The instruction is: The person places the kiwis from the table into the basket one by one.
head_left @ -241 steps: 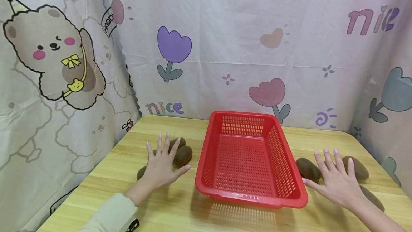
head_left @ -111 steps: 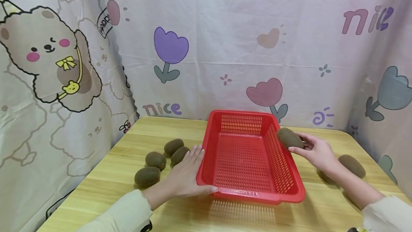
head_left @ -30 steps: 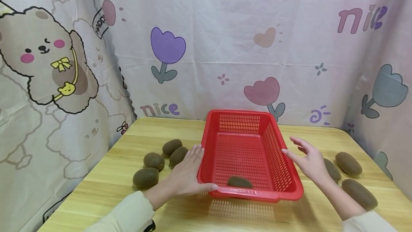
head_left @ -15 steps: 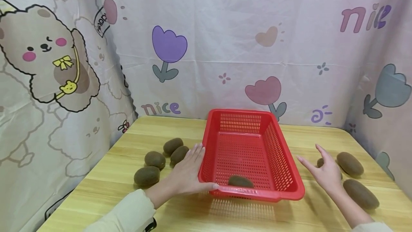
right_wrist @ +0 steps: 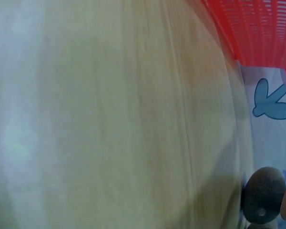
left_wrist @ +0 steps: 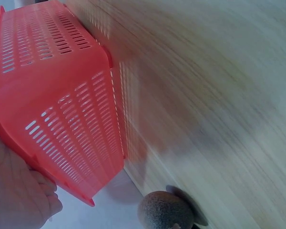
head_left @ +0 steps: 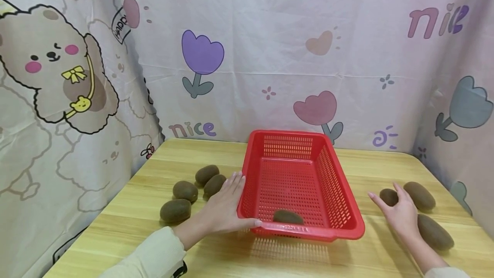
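A red perforated basket (head_left: 320,234) stands upright on the wood-grained tabletop (head_left: 216,256), and one kiwifruit (head_left: 288,216) lies inside it, close to the near wall and partly hidden by the rim. The left hand (head_left: 221,211) rests on the basket's near left corner, its grip spread wide: straight fingers lie along the left side and the thumb reaches over the near rim. To the right of the basket, well apart from it, the right hand (head_left: 402,216) is at another kiwifruit (head_left: 388,197), which sits on the tabletop between thumb and fingers. That grip is wide, the thumb clear of the fruit; a fingertip overlaps the fruit's edge in the right wrist view, but whether they touch I cannot tell. Just beyond this hand lies a larger kiwifruit (head_left: 420,196), and a long one (head_left: 435,232) lies beside the wrist, partly covered by it. Left of the basket, four more kiwifruit (head_left: 175,210) form a loose cluster, the nearest-to-basket pair close to the left fingers. Behind the tabletop hangs a pale cloth (head_left: 270,46) printed with tulips, hearts and lettering.
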`<state>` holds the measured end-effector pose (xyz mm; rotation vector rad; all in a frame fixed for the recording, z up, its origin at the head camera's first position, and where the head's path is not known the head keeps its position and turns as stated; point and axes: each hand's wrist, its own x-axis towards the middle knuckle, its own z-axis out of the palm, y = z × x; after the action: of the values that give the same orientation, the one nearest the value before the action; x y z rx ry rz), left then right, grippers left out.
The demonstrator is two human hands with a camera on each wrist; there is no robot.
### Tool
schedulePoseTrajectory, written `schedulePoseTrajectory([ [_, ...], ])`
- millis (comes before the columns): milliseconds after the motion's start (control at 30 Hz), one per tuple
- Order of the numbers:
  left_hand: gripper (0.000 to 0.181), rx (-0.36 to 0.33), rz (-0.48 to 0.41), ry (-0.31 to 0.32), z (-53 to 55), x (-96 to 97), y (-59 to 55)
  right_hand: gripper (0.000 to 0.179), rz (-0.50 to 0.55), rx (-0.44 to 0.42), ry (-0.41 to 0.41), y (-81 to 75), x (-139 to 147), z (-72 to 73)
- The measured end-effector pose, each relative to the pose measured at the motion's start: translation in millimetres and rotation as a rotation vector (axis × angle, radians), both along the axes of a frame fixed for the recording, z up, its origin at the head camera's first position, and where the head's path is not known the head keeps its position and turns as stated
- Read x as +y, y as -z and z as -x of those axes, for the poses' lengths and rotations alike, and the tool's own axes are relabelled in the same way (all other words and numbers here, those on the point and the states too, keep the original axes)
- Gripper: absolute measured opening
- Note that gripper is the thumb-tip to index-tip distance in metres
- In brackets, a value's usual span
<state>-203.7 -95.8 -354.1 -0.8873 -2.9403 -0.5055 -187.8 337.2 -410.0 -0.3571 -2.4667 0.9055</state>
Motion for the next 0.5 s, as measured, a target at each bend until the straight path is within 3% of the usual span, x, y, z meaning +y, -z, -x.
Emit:
schedulePoseTrajectory([
  [267,0.110,-0.001,0.003,-0.004,-0.4,0.2,0.2,0.083,0.014,-0.089,0.074,2.9,6,4.0],
  [500,0.109,0.016,0.006,-0.008,-0.4,0.4,0.4,0.080,-0.045,-0.146,0.051,3.0,13,6.8],
])
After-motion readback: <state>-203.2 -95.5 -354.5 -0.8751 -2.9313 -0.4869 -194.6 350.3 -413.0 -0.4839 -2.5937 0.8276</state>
